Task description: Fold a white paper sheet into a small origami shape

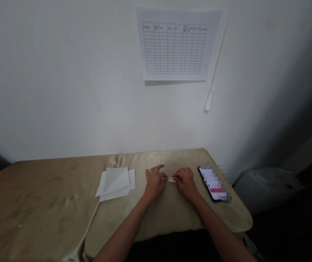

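Between my two hands is a small, narrow strip of white folded paper [171, 179], low over the tan-covered table. My left hand [155, 181] pinches its left end between thumb and index finger, while the other fingers spread outward. At the right end, my right hand [184, 181] grips the paper with thumb and fingertips, its remaining fingers curled. Fingertips hide both ends of the strip. To the left of my left hand lies a loose stack of white paper sheets [116, 182], fanned at odd angles.
A phone [212, 183] with a lit, partly blurred screen lies right of my right hand. The tan cloth-covered table [172, 214] meets a white wall. A printed table sheet [175, 47] hangs there. A pale plastic container [265, 187] stands beyond the table's right edge.
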A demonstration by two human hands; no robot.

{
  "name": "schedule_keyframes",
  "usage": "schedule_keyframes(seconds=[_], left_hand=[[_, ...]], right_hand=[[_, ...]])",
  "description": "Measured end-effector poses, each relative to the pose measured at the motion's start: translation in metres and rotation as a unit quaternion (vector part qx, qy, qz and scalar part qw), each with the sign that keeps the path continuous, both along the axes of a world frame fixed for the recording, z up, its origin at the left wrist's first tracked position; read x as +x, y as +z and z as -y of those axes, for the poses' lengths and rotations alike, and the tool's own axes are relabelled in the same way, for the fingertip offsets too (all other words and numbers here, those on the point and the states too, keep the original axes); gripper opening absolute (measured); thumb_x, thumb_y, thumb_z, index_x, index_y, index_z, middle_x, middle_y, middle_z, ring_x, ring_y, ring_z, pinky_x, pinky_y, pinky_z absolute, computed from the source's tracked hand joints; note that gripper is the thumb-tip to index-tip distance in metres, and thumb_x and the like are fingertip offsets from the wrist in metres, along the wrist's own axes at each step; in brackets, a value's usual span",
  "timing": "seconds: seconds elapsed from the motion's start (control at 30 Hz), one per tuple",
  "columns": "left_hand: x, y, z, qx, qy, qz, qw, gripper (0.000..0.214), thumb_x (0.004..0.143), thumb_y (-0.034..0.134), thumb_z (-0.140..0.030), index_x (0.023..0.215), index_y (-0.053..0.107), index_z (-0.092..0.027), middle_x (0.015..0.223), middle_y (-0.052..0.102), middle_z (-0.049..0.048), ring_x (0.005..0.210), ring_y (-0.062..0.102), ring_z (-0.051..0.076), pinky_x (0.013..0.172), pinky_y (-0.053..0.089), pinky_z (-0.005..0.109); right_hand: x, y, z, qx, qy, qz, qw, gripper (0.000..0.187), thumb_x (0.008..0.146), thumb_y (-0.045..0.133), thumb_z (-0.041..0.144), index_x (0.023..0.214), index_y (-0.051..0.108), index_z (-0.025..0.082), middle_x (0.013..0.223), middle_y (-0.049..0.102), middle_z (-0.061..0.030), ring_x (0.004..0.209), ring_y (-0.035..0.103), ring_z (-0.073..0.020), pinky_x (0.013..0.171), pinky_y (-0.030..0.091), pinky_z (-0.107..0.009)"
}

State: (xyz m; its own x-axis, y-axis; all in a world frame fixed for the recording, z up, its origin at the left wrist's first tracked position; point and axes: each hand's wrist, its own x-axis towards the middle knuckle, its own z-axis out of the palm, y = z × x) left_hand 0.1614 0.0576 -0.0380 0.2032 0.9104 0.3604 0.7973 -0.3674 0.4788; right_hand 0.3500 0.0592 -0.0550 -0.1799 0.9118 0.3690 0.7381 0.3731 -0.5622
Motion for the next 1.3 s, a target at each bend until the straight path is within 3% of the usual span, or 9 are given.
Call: schedule_keyframes(seconds=[0.33, 0.7, 0.93, 1.3], left_hand=[[-0.0001, 0.0039, 0.0022, 0.012, 0.043, -0.003, 0.999, 0.018, 0.083, 0.063, -0.012, 0.077, 0.074, -0.025, 0.137, 0.06, 0.0045, 0.129, 0.049, 0.032, 0.115, 0.018, 0.072], [0.0013, 0.0053, 0.005, -0.008, -0.001, -0.001, 1.0, 0.012, 0.089, 0.067, -0.027, 0.093, 0.077, -0.031, 0.141, 0.059, 0.003, 0.132, 0.047, 0.029, 0.116, 0.014, 0.071], [0.0009, 0.001, 0.0038, -0.002, -0.006, 0.01, 1.0, 0.005, 0.085, 0.072, -0.027, 0.086, 0.077, -0.028, 0.143, 0.057, 0.0044, 0.133, 0.047, 0.03, 0.117, 0.011, 0.07], [-0.0006, 0.0079, 0.0042, -0.005, -0.019, -0.004, 1.0, 0.004, 0.084, 0.074, -0.028, 0.081, 0.077, -0.03, 0.143, 0.059, -0.0024, 0.131, 0.046, 0.031, 0.114, 0.01, 0.075]], right_hand=[[-0.0056, 0.0077, 0.0035, -0.006, 0.015, -0.011, 1.0, 0.015, 0.089, 0.059, 0.017, 0.089, 0.072, 0.025, 0.095, 0.071, -0.0029, 0.108, 0.056, -0.023, 0.117, 0.015, -0.049], [0.001, 0.0007, 0.001, -0.008, 0.018, -0.014, 1.0, 0.015, 0.09, 0.059, 0.018, 0.087, 0.072, 0.024, 0.094, 0.071, -0.0028, 0.106, 0.058, -0.0222, 0.118, 0.015, -0.049], [-0.0043, 0.0027, 0.002, -0.004, 0.025, -0.015, 1.0, 0.013, 0.089, 0.063, 0.018, 0.087, 0.073, 0.026, 0.096, 0.072, -0.0028, 0.106, 0.059, -0.022, 0.117, 0.016, -0.049], [-0.0036, 0.0032, 0.0025, -0.011, 0.03, -0.02, 0.999, 0.015, 0.089, 0.06, 0.017, 0.086, 0.073, 0.024, 0.097, 0.072, -0.003, 0.107, 0.059, -0.0213, 0.117, 0.015, -0.049]])
